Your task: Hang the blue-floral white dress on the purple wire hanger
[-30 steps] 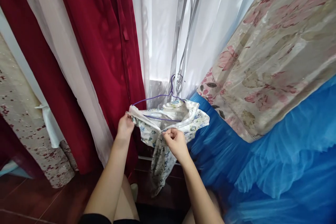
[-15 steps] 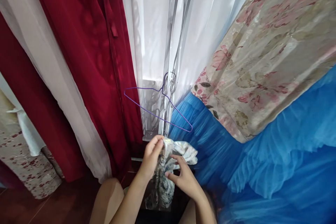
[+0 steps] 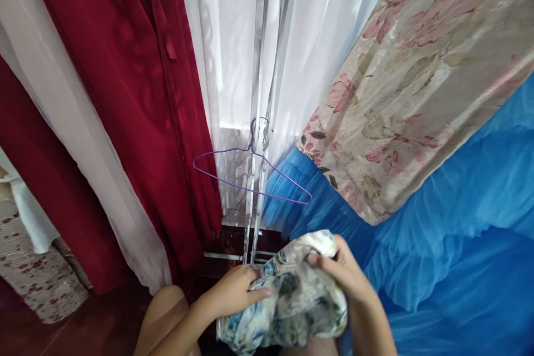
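Note:
A crumpled patterned cloth garment, pale with blue, green and yellow marks, is spread between my two hands over my lap. My left hand grips its left side, thumb lying across the fabric. My right hand pinches its upper right edge between thumb and fingers. What kind of garment it is, I cannot tell. Just beyond the hands, a bare purple wire hanger hangs by its hook from a metal stand.
Long red drapes of cloth and a white length hang on the left. White fabric hangs behind the stand. To the right are a floral dress and blue ruffled tulle. A reddish tiled floor lies below.
The garment has gone from hanging bunched below my left hand to being spread wide. My right hand has moved right and taken hold of its edge; the left has moved lower.

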`<state>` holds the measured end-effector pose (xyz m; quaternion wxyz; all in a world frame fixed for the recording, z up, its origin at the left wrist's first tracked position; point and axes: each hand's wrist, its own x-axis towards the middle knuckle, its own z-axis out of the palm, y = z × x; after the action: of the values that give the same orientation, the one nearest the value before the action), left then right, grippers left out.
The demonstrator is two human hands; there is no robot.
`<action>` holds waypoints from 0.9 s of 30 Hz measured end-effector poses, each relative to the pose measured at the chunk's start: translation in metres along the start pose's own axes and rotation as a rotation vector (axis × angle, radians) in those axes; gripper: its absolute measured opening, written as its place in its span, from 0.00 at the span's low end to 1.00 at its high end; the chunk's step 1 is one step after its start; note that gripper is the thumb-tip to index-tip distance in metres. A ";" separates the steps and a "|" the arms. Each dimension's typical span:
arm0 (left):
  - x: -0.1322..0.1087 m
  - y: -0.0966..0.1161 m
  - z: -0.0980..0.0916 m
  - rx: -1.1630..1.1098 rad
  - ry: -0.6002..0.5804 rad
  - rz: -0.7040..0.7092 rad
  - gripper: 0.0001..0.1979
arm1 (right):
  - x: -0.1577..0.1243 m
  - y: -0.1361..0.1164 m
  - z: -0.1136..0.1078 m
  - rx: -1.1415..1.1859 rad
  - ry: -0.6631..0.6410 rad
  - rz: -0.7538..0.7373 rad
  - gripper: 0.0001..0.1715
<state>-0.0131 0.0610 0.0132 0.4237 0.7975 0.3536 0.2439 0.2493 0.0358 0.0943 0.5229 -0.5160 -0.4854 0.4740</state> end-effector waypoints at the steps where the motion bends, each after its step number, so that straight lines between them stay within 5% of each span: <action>1: -0.004 -0.005 -0.001 0.045 0.033 -0.034 0.11 | 0.011 -0.012 -0.013 -0.066 0.000 -0.066 0.15; 6: -0.008 -0.001 -0.031 0.164 0.265 -0.059 0.18 | 0.104 -0.055 -0.043 -0.085 0.053 -0.262 0.10; 11: -0.007 0.025 -0.061 0.223 0.460 0.067 0.18 | 0.179 -0.064 -0.012 0.070 -0.136 -0.061 0.10; 15: -0.016 0.020 -0.088 0.322 0.509 0.099 0.18 | 0.189 -0.068 0.018 0.094 -0.297 0.045 0.12; 21: -0.029 -0.034 -0.170 0.581 0.553 0.095 0.11 | 0.176 -0.068 0.033 0.228 -0.464 0.056 0.23; 27: 0.009 -0.047 -0.246 0.543 0.515 -0.115 0.05 | 0.178 -0.066 0.031 0.172 -0.553 0.047 0.18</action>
<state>-0.1938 0.2103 0.1024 0.1073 0.7721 0.5446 0.3095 0.2325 0.2144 0.1637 0.4012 -0.3320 -0.5556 0.6481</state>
